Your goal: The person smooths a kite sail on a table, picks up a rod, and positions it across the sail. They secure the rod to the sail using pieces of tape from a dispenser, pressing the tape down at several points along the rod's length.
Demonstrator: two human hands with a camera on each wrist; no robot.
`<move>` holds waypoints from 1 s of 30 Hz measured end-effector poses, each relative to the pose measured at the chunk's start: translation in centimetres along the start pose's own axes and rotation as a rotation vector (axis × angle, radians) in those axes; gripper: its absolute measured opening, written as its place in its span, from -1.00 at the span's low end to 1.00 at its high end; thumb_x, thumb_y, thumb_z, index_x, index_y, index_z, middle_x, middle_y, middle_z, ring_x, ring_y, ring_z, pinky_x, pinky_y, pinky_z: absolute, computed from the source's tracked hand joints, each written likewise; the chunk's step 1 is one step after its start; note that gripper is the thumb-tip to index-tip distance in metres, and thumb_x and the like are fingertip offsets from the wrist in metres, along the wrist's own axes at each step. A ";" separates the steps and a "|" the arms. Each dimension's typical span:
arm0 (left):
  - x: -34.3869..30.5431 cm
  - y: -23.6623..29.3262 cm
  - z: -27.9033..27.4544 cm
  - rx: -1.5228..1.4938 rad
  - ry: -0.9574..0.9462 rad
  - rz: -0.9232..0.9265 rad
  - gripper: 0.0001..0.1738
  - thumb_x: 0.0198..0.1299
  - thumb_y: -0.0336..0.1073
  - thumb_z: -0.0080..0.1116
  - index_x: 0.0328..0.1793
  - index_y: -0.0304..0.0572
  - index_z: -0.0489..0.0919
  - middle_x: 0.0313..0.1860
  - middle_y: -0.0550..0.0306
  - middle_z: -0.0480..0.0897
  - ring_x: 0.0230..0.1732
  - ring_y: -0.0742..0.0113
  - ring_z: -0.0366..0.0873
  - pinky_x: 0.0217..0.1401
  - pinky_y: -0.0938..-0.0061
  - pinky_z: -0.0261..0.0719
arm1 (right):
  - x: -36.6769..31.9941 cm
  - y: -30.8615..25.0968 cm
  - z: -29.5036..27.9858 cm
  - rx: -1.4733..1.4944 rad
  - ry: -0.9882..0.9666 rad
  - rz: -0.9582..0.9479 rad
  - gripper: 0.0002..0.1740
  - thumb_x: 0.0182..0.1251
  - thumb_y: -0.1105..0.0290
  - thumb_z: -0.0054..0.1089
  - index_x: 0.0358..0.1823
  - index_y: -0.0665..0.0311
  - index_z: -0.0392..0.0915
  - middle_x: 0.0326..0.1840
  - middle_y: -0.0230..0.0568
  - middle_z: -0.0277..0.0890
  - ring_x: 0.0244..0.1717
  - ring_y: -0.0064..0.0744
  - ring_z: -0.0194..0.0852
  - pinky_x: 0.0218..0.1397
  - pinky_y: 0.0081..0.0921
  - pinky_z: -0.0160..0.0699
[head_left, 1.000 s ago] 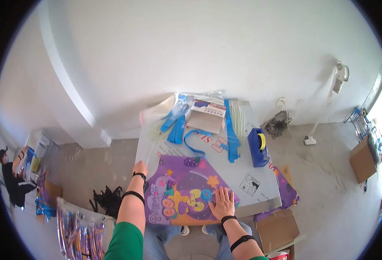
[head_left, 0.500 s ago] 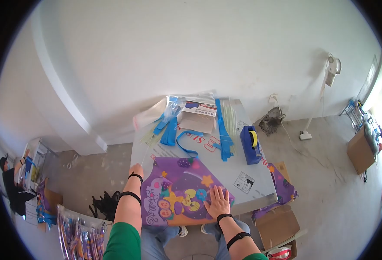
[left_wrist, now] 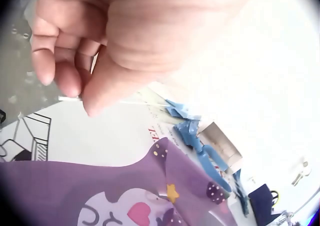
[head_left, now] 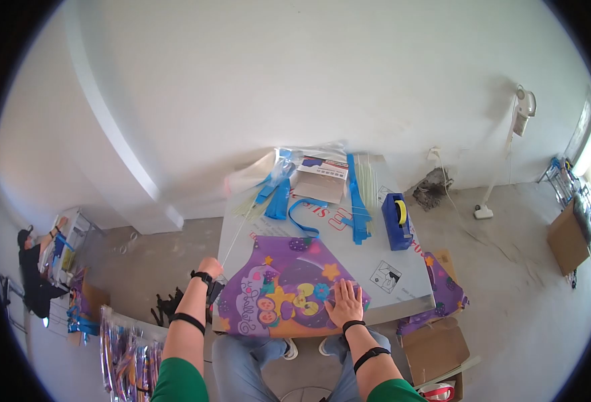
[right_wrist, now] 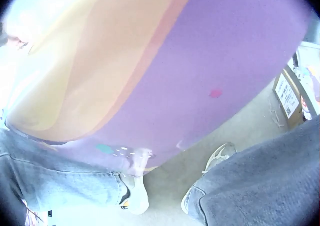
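A thin pale strip [left_wrist: 70, 99] is pinched in the grip of the left hand [head_left: 208, 266], between thumb and fingers, at centre left of the head view; in the left wrist view the short end of the strip is seen projecting past the fingers. The right hand [head_left: 345, 305] is laid flat, fingers straight and somewhat spread, on the right part of a purple printed sheet [head_left: 295, 268]. The sheet is spread across the lower middle of the head view, on the near part of a grey worktop [head_left: 412, 285] marked with red lettering. In the right wrist view, it is seen above denim-clad legs.

Farther up the frame, blue bands [head_left: 278, 201], pale strips [head_left: 367, 177] and a small carton [head_left: 322, 187] are grouped on the worktop. At its right side a blue tape dispenser [head_left: 396, 224] is placed. Toward the lower right of the frame, a second purple sheet [head_left: 436, 301] is seen beside the worktop, above a cardboard box [head_left: 432, 352]. At the left edge, another person [head_left: 34, 268] is seen dressed in black.
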State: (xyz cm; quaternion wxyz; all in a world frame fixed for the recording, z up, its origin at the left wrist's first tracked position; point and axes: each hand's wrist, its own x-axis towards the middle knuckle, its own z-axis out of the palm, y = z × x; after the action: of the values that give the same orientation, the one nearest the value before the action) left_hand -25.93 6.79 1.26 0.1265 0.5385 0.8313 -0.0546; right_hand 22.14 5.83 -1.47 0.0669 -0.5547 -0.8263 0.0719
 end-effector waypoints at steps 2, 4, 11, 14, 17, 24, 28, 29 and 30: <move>-5.0 -0.9 -2.0 -0.210 -0.107 -0.035 -0.76 -0.01 -0.17 0.25 -0.50 -0.19 0.66 -0.51 -0.05 0.64 -0.40 0.03 0.59 -0.30 0.23 0.57 | 0.0 0.1 0.2 -0.002 0.002 -0.009 -0.21 0.33 -0.15 -0.16 0.47 0.15 0.10 0.57 -0.23 -0.08 0.59 -0.26 -0.27 0.58 -0.03 -0.42; -10.1 -1.9 -3.7 -0.492 -0.166 -0.145 -0.78 -0.02 -0.19 0.31 -0.54 -0.17 0.64 -0.64 0.16 0.60 -0.61 0.37 0.52 -0.50 0.42 0.49 | 0.1 0.3 0.4 0.011 -0.002 -0.003 -0.19 0.30 -0.16 -0.12 0.48 0.14 0.09 0.58 -0.24 -0.12 0.59 -0.25 -0.30 0.58 -0.03 -0.44; -23.6 -3.0 -3.4 -0.875 -0.070 -0.078 -0.83 0.08 -0.32 0.32 -0.34 -0.29 0.64 -0.49 0.24 0.62 -0.51 0.53 0.51 -0.44 0.60 0.47 | 2.3 1.1 -1.9 0.299 -0.192 0.094 -0.14 0.16 -0.08 0.17 0.43 0.15 0.14 0.57 -0.23 -0.10 0.59 -0.24 -0.31 0.56 -0.05 -0.29; -27.7 3.1 -6.0 -0.887 -0.083 0.067 -0.83 0.11 -0.32 0.29 -0.27 -0.28 0.63 -0.43 0.25 0.62 -0.48 0.56 0.46 -0.43 0.62 0.42 | 3.1 -0.9 -3.6 0.458 0.107 0.047 -0.28 0.21 0.05 0.21 0.34 0.21 0.25 0.35 -0.11 0.26 0.36 -0.21 0.17 0.35 -0.19 0.18; -27.8 9.4 -4.9 -1.010 -0.303 0.158 -0.76 0.09 -0.32 0.28 -0.17 -0.32 0.63 -0.40 0.19 0.64 -0.39 0.51 0.55 -0.32 0.57 0.49 | 2.5 -4.7 -7.4 1.116 0.045 0.052 -0.45 0.33 0.14 0.15 0.25 0.25 0.33 0.03 -0.19 0.51 -0.05 -0.38 0.47 -0.02 -0.42 0.45; -25.3 21.1 -3.9 -0.946 -0.480 0.362 -0.79 0.11 -0.33 0.23 -0.17 -0.30 0.62 -0.36 0.19 0.65 -0.36 0.50 0.56 -0.26 0.55 0.50 | 0.5 -4.3 -9.6 1.629 -0.231 0.018 -0.68 0.48 0.23 -0.02 0.09 0.29 0.41 -0.34 -0.39 0.51 -0.55 -0.73 0.29 -0.50 -0.74 0.28; -22.7 24.3 -4.3 -0.780 -0.610 0.442 -0.81 0.15 -0.34 0.20 -0.18 -0.31 0.60 -0.30 0.17 0.66 -0.25 0.46 0.58 -0.13 0.59 0.51 | 1.1 -3.2 -9.8 1.860 -0.143 0.200 -0.75 0.48 0.23 -0.02 -0.12 0.26 0.50 -0.45 -0.46 0.45 -0.58 -0.76 0.24 -0.53 -0.77 0.22; -21.8 24.8 -4.1 -0.756 -0.679 0.440 -0.82 0.14 -0.35 0.18 -0.18 -0.30 0.60 -0.29 0.16 0.66 -0.23 0.44 0.59 -0.11 0.58 0.52 | 1.5 -3.0 -10.0 1.870 -0.143 0.209 -0.75 0.48 0.23 -0.02 -0.12 0.26 0.50 -0.45 -0.46 0.45 -0.58 -0.76 0.24 -0.53 -0.77 0.22; -21.0 25.6 -4.4 -0.749 -0.689 0.432 -0.82 0.14 -0.35 0.18 -0.18 -0.30 0.60 -0.29 0.16 0.66 -0.23 0.44 0.59 -0.11 0.58 0.52 | 1.9 -2.8 -10.0 1.875 -0.179 0.198 -0.75 0.49 0.23 -0.02 -0.15 0.25 0.51 -0.47 -0.47 0.44 -0.58 -0.76 0.22 -0.53 -0.79 0.20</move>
State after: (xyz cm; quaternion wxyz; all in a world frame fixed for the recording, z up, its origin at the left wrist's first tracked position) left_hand 4.84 -0.08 12.26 0.5823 0.5662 0.5750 0.0989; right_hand 20.77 7.01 8.95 0.4151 -0.3349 -0.3831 0.7541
